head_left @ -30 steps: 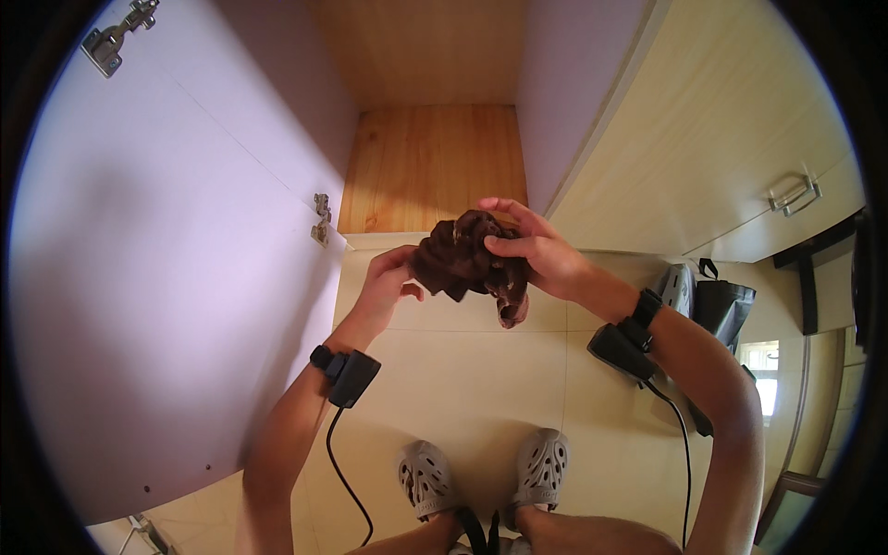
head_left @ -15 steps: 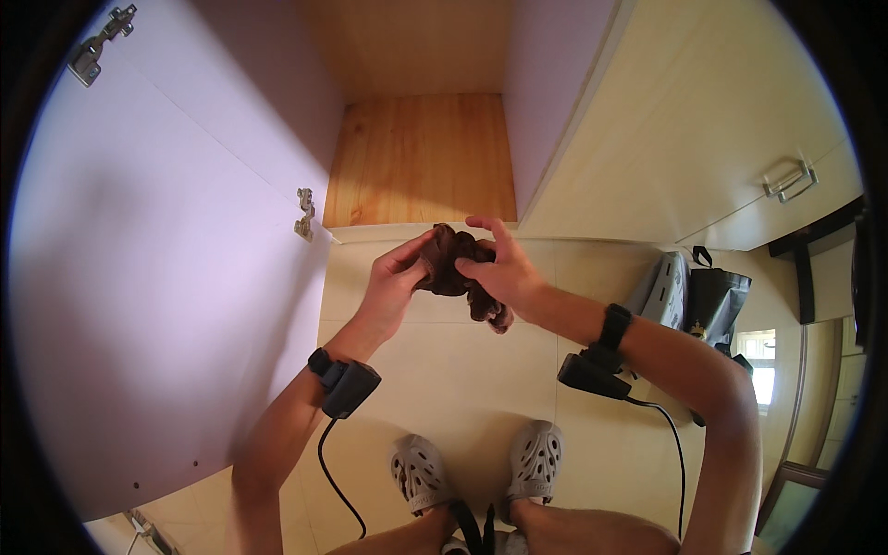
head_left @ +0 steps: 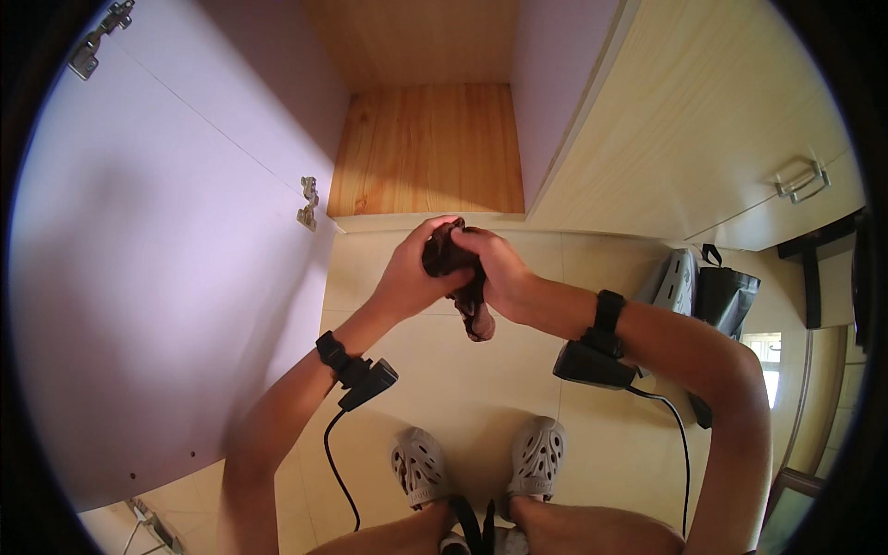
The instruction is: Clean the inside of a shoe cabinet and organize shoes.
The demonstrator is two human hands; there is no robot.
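While both hands meet in front of the open cupboard, we have a dark brown cloth (head_left: 455, 268) bunched up between them, held in the air above the tiled floor (head_left: 462, 388). Our left hand (head_left: 407, 273) wraps round the left side of the bundle, fingers curled closed on it. Our right hand (head_left: 495, 268) comes over the top and right side, its grip closed on the same cloth, thumb and fingers pressed into the folds. A loose end of the cloth hangs down below the right hand, just under the knuckles.

Each wrist carries a black band with a small black box: the left wrist device (head_left: 356, 370) trails a black cable toward the lower edge, and the right wrist device (head_left: 597, 356) does the same.

Ahead of the hands sits the wooden cupboard shelf (head_left: 425, 148), with the white cupboard door (head_left: 157, 250) swung open on the left. Grey perforated clogs (head_left: 481, 462) stand on the floor below. A black bag (head_left: 726, 296) rests near the pale wood drawers (head_left: 721, 129) at right.
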